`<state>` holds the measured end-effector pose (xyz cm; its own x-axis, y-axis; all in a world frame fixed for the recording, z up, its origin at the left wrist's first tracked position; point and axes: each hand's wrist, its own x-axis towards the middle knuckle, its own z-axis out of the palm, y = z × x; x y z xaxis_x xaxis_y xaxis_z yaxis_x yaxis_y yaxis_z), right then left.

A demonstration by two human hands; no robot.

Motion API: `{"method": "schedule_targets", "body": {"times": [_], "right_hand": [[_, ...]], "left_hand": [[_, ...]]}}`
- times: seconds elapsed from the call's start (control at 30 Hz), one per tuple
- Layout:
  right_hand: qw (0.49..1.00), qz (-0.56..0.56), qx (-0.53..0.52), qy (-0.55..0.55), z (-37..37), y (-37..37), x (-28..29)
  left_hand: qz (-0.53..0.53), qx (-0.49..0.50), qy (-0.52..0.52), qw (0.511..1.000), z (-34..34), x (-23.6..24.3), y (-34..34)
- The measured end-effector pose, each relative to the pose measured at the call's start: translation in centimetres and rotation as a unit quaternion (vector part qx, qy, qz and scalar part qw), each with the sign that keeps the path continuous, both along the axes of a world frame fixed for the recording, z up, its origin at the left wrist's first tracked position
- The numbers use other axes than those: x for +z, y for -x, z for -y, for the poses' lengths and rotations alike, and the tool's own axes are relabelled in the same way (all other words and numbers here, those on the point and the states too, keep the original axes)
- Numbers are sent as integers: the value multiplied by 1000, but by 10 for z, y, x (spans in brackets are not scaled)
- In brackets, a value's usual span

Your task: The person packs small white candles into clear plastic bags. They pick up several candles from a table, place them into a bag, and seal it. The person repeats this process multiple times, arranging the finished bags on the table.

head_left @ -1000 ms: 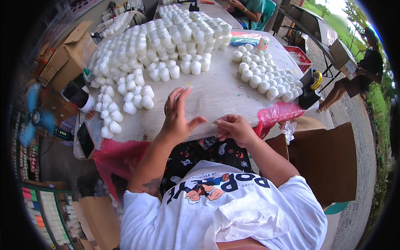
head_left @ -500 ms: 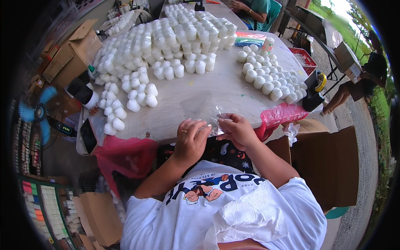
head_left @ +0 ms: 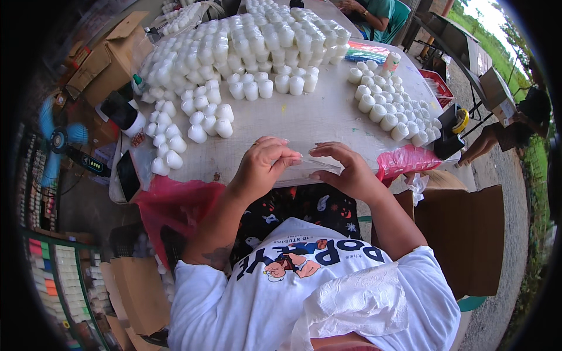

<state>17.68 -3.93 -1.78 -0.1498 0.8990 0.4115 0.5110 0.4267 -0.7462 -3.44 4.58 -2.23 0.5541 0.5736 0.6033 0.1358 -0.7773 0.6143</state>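
Observation:
My left hand is above the front part of the pale table, its thumb and index finger pinched on a thin clear plastic bag. My right hand is at the bag's other side, thumb and fingers spread apart around it; whether it touches the film is hard to tell. Beyond both hands stand groups of small white cups, apparently filled, with a large pile of plastic-wrapped ones behind them and another group on the right.
A black tape dispenser sits at the right edge, a phone at the left. Pink plastic hangs off the front. An open cardboard box is right, a fan left. Two other people are beyond the table and at far right.
The clear bag has come up between my hands since a second ago. My left fingers closed on it; my right fingers, pinched earlier, have spread. The view has shifted slightly.

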Motion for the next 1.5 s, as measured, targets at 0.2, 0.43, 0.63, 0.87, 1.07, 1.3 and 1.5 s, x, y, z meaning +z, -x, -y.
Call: {"method": "schedule_targets", "body": {"times": [0.2, 0.43, 0.63, 0.87, 1.07, 1.3, 1.5], "right_hand": [[936, -283, 55, 203, -13, -11, -5], [856, -400, -84, 316, -21, 3, -26], [817, -462, -103, 331, -34, 0, -40], [925, -262, -164, 223, -22, 20, -22], [977, 172, -51, -114, -12, 8, -9], [997, 38, -45, 47, -15, 11, 4], [996, -4, -84, 38, -29, 18, -15]], "left_hand": [[154, -13, 342, 927, -33, 26, -4], [0, 174, -93, 980, -13, -21, -15], [-136, 101, -234, 957, 28, -44, -3], [-56, 124, -173, 975, 5, -48, 0], [-66, 94, -151, 982, -11, -36, 6], [-108, 49, -175, 977, -17, -27, 10], [-87, 101, -149, 980, -1, -20, 9]]}}
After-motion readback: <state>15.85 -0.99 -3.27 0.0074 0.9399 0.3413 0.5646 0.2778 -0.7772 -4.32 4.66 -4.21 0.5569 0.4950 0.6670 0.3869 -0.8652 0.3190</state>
